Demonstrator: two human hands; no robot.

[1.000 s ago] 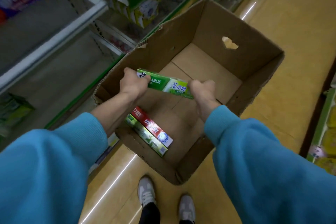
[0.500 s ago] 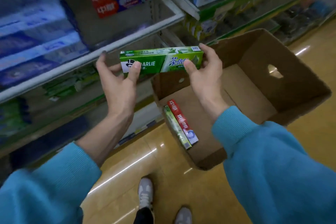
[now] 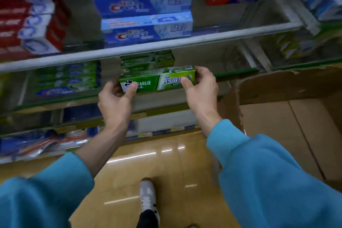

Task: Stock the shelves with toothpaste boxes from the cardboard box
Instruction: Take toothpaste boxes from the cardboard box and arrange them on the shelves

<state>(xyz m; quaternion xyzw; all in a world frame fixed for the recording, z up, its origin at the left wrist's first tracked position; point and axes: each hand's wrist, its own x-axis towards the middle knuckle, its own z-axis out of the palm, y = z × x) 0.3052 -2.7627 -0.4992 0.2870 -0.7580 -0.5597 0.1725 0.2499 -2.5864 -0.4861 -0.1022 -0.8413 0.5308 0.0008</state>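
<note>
Stocked shelves above glossy yellow floor; cardboard box right.

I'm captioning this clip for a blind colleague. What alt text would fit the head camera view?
Both hands, left hand and right hand, hold a green Darlie toothpaste box level at a shelf, in front of matching green boxes. Blue Crest boxes sit on the shelf above; an open cardboard box stands at right.

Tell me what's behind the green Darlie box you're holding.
Behind the green Darlie box, held by the left hand and right hand, stands a stack of similar green boxes. Its lower part and the shelf behind are covered.
</note>
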